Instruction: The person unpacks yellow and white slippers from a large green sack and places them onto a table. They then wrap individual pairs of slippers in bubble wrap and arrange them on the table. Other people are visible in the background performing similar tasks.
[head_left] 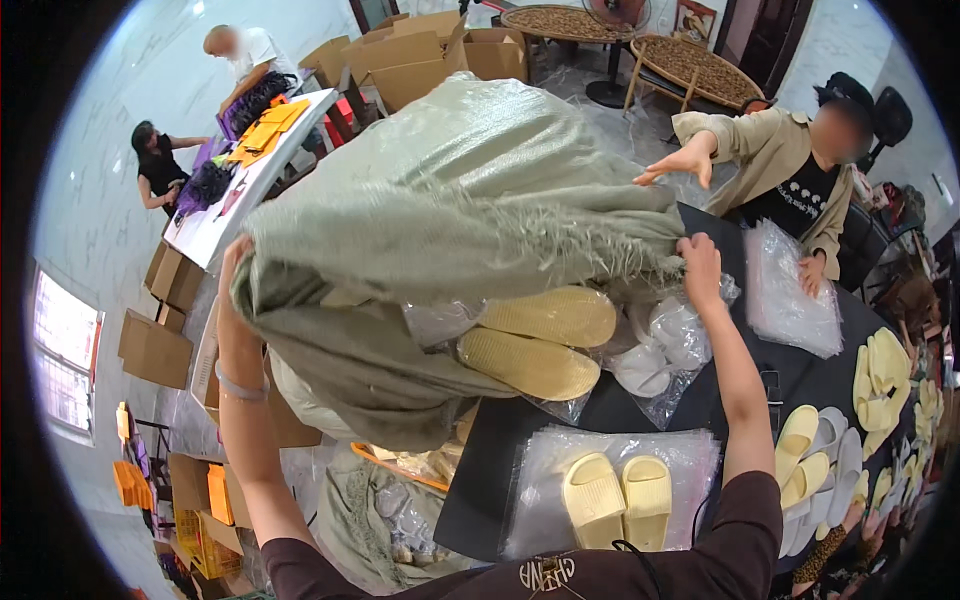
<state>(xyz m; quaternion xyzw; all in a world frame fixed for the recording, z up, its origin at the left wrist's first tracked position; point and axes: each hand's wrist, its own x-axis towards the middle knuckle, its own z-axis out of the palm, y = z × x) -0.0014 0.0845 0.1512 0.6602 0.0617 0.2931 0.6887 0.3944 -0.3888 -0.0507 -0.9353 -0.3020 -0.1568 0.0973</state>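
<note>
Head | sack [420,235]: greenish, frayed, bulging | grip: left hand [235,264], right hand [701,264] clutching edge

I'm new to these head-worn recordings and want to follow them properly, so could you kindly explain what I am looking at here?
There is no machine here: these are a person's bare hands, seen in one picture by a wide fisheye camera on their head, looking down, which bends straight edges. The left hand and right hand grip a large gray-green sack. On the black table lie clear plastic bags with two pale yellow slippers on top; beyond are bagged yellow footwear and bagged white items. At right, a co-worker's hand reaches toward the sack.
</note>
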